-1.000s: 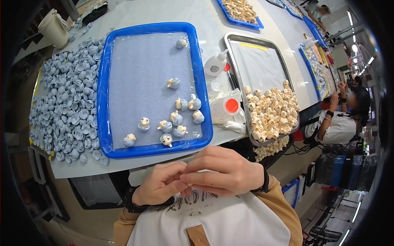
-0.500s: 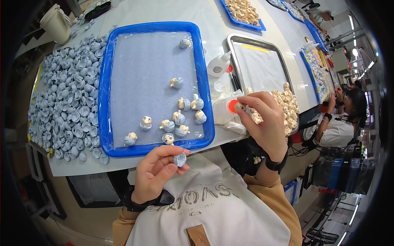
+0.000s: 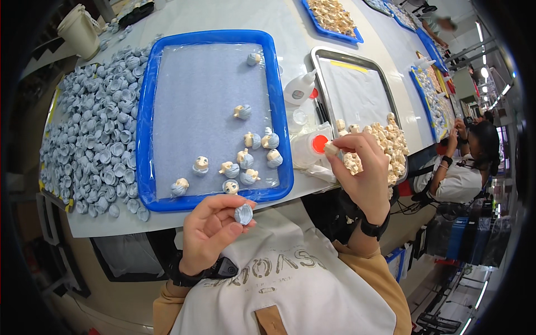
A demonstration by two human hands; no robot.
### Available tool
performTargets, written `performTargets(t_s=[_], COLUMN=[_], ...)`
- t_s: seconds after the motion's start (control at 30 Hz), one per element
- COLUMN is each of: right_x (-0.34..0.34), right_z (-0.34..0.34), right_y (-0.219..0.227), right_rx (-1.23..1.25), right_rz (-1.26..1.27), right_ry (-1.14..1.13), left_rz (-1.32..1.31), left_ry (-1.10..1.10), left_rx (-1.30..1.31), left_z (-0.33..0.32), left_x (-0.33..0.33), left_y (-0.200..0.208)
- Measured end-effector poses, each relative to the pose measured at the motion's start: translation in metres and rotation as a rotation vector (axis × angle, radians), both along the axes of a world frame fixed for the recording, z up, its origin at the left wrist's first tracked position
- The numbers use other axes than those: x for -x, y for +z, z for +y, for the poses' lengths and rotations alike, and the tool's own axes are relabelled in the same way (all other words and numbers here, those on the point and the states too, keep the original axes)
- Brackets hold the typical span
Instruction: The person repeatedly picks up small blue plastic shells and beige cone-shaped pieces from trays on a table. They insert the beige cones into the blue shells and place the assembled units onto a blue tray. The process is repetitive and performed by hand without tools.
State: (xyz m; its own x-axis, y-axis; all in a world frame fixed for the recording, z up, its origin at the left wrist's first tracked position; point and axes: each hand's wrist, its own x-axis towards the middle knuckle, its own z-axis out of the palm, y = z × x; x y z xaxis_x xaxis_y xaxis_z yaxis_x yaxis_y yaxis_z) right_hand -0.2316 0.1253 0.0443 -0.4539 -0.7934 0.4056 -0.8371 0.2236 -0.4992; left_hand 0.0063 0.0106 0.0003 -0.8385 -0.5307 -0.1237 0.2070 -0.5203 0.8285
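My left hand (image 3: 207, 230), in front of the blue tray (image 3: 215, 204), pinches a light blue doll hair piece (image 3: 243, 214). Its hollow side faces up. Off to the right, my right hand (image 3: 365, 170) grips a small cream doll head (image 3: 331, 148) between thumb and fingertips, close to a white container with a red-orange top (image 3: 319, 144). Several doll heads with blue hair lie in the blue tray, one of them (image 3: 230, 186) just beyond my left fingers. Behind my right hand, cream doll heads (image 3: 385, 139) are heaped at the near end of a metal tray (image 3: 314, 61).
A broad heap of blue hair pieces (image 3: 95, 134) covers the table's left side. Between the trays stand a white squeeze bottle (image 3: 300, 88) and dark thin tools (image 3: 320, 110). A beige pitcher (image 3: 78, 32) is at the far left. Another person (image 3: 460, 167) works at the right.
The doll head in my right hand has been turned, now showing a plain cream side. The hair piece in my left hand has tilted so its hollow shows more.
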Motion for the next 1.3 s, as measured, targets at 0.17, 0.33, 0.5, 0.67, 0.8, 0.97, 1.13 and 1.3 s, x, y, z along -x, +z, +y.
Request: performTargets(t_s=[0.17,0.33,0.5,0.67,0.8,0.97,1.13,1.3], right_x=[-0.013,-0.051,-0.064,-0.065,-0.066,-0.072,-0.077,-0.07], right_z=[0.004,0.0,-0.015,-0.019,-0.02,-0.024,-0.023,-0.025], right_y=[-0.006,0.003,-0.004,-0.006,-0.011,-0.01,-0.006,-0.012], right_rx=[0.136,0.229,0.278,0.209,0.164,0.127,0.041,-0.019], right_rz=[-0.029,-0.555,-0.401,-0.309,-0.297,-0.243,-0.181,-0.104], right_ry=[-0.015,0.481,0.604,0.668,0.73,0.676,0.623,0.509], left_rz=[-0.019,-0.032,0.09,0.049,0.01,-0.036,-0.058,-0.269], left_ry=[0.044,0.057,-0.03,-0.067,-0.156,-0.144,-0.127,-0.143], left_rx=[0.033,0.041,-0.027,-0.01,-0.026,-0.114,-0.003,0.626], left_z=[0.001,0.004,0.0,0.0,-0.002,-0.001,0.005,-0.004], left_x=[0.004,0.005,0.0,-0.001,-0.004,0.003,0.004,-0.03], left_y=[0.002,0.002,-0.005,-0.006,-0.007,0.004,0.008,0.027])
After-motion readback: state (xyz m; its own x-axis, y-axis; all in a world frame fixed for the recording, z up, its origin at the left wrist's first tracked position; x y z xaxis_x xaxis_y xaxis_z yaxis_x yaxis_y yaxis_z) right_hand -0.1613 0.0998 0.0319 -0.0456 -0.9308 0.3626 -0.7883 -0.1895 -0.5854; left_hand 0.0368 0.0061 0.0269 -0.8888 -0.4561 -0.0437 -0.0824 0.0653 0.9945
